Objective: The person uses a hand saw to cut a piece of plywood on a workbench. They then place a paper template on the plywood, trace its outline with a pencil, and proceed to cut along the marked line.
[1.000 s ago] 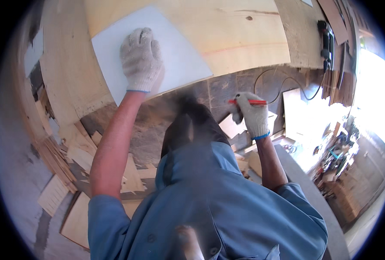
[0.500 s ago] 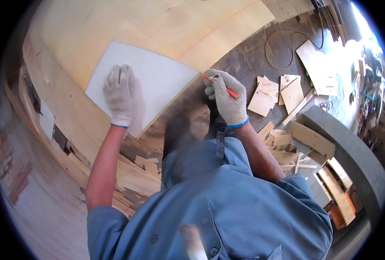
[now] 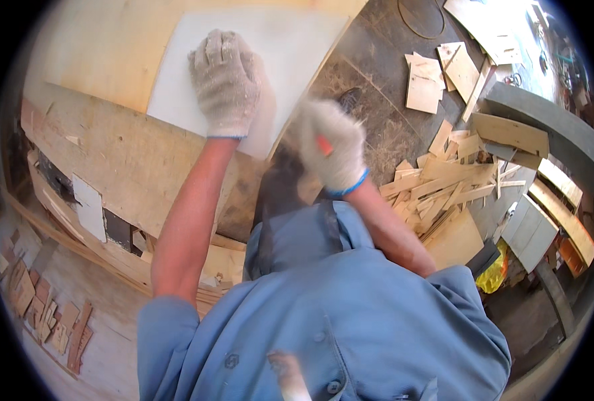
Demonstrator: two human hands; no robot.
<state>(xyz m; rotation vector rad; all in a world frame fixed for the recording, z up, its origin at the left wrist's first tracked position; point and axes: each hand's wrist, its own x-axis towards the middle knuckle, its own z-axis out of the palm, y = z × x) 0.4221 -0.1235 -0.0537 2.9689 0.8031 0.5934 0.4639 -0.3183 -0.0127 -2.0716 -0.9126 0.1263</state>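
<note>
Here the right hand, gloved and blurred at the frame's centre, is closed around a red pencil at the lower right edge of the white sheet, while the left hand presses flat and open on that sheet in the upper middle. Judging by this, marking along the edge is in hand, calling for a steady sheet. The plywood board gives room upper left; wood offcuts crowd the right.

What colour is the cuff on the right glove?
Blue, on the right glove's cuff, clearest in the head view.
</note>
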